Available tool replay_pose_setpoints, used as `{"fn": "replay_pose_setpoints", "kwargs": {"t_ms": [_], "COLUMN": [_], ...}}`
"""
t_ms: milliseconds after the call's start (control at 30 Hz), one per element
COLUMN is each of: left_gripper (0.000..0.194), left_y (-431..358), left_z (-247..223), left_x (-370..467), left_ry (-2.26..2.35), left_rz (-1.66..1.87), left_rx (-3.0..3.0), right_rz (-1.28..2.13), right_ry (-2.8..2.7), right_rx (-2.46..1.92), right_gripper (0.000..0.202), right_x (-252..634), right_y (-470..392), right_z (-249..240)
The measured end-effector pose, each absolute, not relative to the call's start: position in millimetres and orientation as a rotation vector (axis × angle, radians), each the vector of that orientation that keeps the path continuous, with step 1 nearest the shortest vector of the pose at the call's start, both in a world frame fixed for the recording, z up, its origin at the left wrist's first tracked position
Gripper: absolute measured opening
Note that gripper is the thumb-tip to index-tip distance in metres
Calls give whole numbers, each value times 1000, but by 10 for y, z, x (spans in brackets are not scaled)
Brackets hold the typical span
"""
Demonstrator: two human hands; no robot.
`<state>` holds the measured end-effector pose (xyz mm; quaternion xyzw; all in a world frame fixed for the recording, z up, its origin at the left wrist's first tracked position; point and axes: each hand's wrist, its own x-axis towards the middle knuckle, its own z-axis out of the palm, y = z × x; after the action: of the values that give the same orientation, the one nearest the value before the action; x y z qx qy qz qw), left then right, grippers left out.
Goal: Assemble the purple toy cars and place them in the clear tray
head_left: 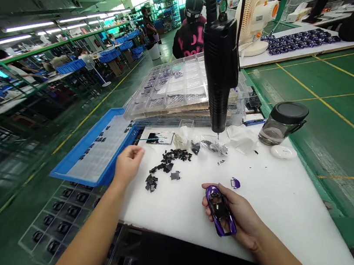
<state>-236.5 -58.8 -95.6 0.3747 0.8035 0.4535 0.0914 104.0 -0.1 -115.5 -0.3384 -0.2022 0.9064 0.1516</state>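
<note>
In the head view, my right hand (241, 214) is wrapped around a glossy purple toy car body (222, 212), held tilted above the white table top. Its dark interior opening faces me. A small loose purple part (235, 183) lies just beyond that hand. My left hand (129, 163) is closed, thumb and fingers curled together, near the right edge of the blue tray; anything in it is too small or hidden to make out. To its right are a pile of small black parts (178, 154), a cluster of flat black pieces (151, 183) and a single grey-black piece (175, 175).
A black electric screwdriver (220, 72) hangs over the table. Behind it are stacked clear compartment trays (168, 100). A blue tray (104, 179) with small black parts stands left. A lidded jar (274, 133), white case (283, 152) and plastic bag of parts (209, 146) lie at the back.
</note>
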Motion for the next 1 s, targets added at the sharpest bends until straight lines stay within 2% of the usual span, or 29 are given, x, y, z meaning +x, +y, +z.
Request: {"fn": "replay_pose_setpoints", "kwargs": {"t_ms": [167, 300, 433, 567, 700, 900, 1000], "left_gripper": [11, 15, 16, 15, 11, 30, 26], "left_y": [-275, 4, 66, 0, -153, -363, -391], "left_z": [-932, -1004, -1065, -1079, -1031, -1012, -1063], "left_x": [-1892, -1768, -1764, -1789, -1734, -1359, -1172], "left_ry": [2284, 2342, 2327, 2238, 2100, 1751, 1579], "left_rz": [772, 535, 442, 525, 768, 1221, 1391], "left_rx": [1558, 1597, 1580, 1597, 1583, 1413, 1297], "right_rz": [2615, 2608, 2613, 2635, 2631, 2626, 2619], "right_ry": [-560, -549, -538, -518, -488, -527, -537], "right_rx": [-949, -945, -908, -857, -856, -843, -880], "right_gripper": [37, 35, 36, 34, 34, 37, 38], "right_x": [1048, 1069, 1082, 1080, 1081, 1070, 1053], "right_y": [-3, -1, 5, 14, 20, 17, 24], "right_z": [-1121, -1107, -1137, -1182, -1202, -1187, -1180]}}
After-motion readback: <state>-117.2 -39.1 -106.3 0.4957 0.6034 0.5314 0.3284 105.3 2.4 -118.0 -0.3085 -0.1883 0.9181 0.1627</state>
